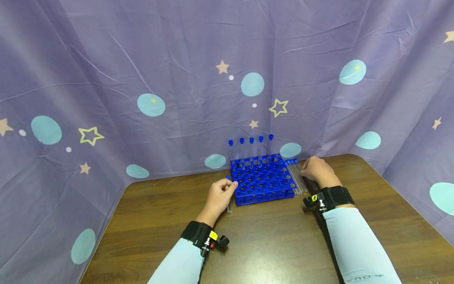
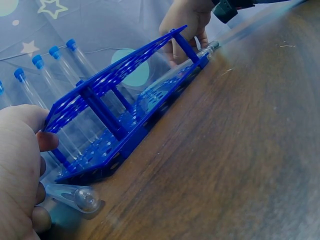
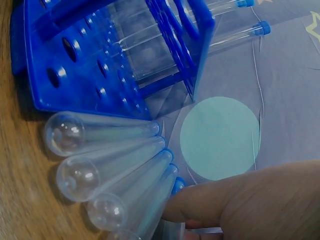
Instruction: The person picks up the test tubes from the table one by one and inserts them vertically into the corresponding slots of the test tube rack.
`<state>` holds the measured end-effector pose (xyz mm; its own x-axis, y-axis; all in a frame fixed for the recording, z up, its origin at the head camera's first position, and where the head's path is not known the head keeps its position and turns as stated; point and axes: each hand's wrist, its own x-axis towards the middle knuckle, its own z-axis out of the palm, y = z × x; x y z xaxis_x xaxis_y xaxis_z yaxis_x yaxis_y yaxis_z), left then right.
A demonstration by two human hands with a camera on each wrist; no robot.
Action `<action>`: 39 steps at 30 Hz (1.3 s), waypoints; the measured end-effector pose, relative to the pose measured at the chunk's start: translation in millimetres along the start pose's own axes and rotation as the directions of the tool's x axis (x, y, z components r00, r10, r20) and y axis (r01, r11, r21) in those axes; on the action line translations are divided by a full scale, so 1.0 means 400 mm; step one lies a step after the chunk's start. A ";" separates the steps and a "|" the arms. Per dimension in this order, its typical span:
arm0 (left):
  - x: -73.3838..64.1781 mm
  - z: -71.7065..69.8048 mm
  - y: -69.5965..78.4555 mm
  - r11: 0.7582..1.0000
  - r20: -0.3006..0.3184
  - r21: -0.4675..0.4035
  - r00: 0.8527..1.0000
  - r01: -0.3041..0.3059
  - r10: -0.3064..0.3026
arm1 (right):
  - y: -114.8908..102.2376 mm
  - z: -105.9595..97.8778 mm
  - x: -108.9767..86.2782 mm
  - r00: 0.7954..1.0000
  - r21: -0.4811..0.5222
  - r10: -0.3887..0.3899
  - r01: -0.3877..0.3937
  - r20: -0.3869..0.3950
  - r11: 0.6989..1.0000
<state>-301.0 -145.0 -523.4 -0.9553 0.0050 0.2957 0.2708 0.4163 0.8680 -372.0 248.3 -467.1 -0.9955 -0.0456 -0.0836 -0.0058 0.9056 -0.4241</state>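
Note:
A blue test tube rack [image 1: 264, 175] stands on the table, with several blue-capped test tubes [image 1: 252, 148] upright in its back row. My left hand [image 1: 220, 195] pinches the left front corner of the rack's upper plate between thumb and finger, its other fingers curled below. Under that hand a loose test tube [image 2: 77, 197] lies beside the rack. On the rack's right, several capped tubes [image 3: 82, 177] lie side by side, round ends toward me. My right hand [image 1: 318, 171] pinches the rightmost tube near its blue cap [image 3: 178, 186]; the fingers partly hide this tube.
A brown wooden table [image 1: 269, 244] carries everything. Right behind the rack hangs a purple curtain [image 1: 191, 118] with stars and dots, which also wraps both sides. Black straps with small devices [image 1: 337, 197] sit on both wrists.

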 end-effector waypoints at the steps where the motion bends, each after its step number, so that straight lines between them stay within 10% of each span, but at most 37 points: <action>1: 0.000 0.000 0.000 1.000 -0.001 -0.001 1.000 0.000 0.000 | 0.000 0.000 0.000 1.000 0.001 0.000 0.000 0.002 1.000; 20: -0.004 -0.004 0.009 1.000 0.007 0.001 1.000 0.012 -0.012 | -0.008 -0.030 -0.013 1.000 -0.005 -0.004 0.004 0.025 1.000; 39: -0.005 -0.006 0.012 1.000 0.014 -0.003 1.000 0.016 -0.016 | -0.099 -0.096 -0.057 0.970 0.040 -0.127 0.138 -0.206 0.990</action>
<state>-297.4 -145.2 -518.9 -0.9611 0.0110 0.2759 0.2556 0.4135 0.8739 -352.8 229.9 -413.7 -0.9847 -0.0719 0.1585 -0.1389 0.8732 -0.4671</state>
